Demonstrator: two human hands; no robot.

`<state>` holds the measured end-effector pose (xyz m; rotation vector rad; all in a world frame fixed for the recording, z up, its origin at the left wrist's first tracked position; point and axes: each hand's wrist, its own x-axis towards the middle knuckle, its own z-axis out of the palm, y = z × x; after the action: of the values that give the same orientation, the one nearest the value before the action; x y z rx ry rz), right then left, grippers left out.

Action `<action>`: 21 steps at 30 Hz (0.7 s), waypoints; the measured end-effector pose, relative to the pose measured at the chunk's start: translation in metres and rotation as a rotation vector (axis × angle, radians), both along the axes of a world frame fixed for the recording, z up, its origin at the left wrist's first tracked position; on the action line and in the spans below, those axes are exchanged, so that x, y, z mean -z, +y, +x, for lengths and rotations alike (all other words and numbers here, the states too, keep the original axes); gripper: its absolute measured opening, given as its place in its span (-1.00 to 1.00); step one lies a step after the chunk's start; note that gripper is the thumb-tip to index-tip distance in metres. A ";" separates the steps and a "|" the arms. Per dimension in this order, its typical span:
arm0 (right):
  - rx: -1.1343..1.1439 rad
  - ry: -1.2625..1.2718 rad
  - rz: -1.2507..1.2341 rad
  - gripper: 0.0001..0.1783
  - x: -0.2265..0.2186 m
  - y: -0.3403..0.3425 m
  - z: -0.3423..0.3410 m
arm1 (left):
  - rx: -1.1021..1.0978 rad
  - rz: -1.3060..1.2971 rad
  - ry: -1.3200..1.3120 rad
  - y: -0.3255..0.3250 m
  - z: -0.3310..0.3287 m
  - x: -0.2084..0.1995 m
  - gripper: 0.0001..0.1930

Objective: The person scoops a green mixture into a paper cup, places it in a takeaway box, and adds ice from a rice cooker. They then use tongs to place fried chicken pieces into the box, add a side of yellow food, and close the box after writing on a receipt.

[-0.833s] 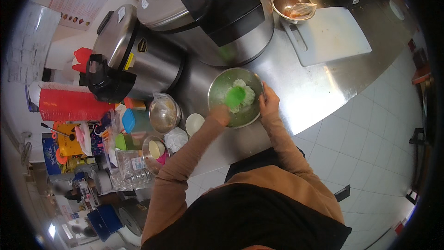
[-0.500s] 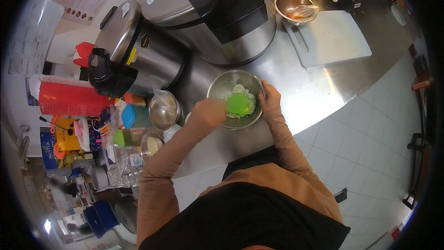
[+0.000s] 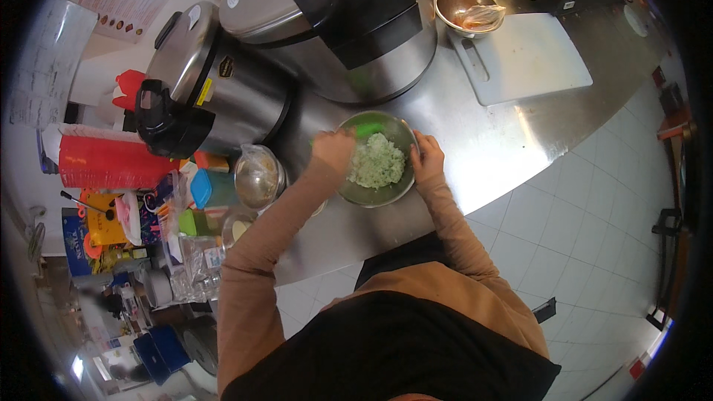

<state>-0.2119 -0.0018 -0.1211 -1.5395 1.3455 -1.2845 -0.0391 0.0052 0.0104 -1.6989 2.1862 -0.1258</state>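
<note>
A round metal bowl [image 3: 376, 197] stands on the steel counter in front of me, with white rice flecked with green [image 3: 377, 163] inside. My left hand [image 3: 332, 153], slightly blurred, is closed around a green rice paddle [image 3: 367, 130]. The paddle's blade lies at the far side of the bowl, beyond the rice. At the bowl's right rim, my right hand [image 3: 428, 157] grips the edge, fingers on the outside and thumb near the lip.
Two big steel rice cookers [image 3: 342, 74] [image 3: 249, 89] stand behind the bowl. To the right lies a white cutting board [image 3: 531, 59], a bowl with plastic wrap [image 3: 454, 4] at its corner. Left are a plastic-covered metal bowl [image 3: 256, 178], a blue-lidded container [image 3: 212, 188] and red stacked packaging [image 3: 111, 160].
My left hand has moved the rice paddle up and left, off the rice toward the bowl's far side, uncovering the rice. My right hand stays on the rim.
</note>
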 end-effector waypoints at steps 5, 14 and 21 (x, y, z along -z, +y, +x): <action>0.037 -0.024 -0.026 -0.69 -0.005 0.002 0.000 | 0.312 0.052 0.039 0.067 0.004 0.013 -0.50; -0.036 -0.050 -0.051 -0.69 -0.013 -0.005 0.002 | -0.058 0.176 -0.055 0.008 0.030 -0.005 -0.74; -0.030 -0.020 -0.059 -0.68 -0.010 0.001 0.004 | -0.092 0.374 0.588 0.058 0.038 0.086 -0.84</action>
<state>-0.2080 -0.0006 -0.1115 -1.5765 1.2771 -1.3281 -0.0013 0.0628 -0.0758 -1.7528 2.3037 0.8530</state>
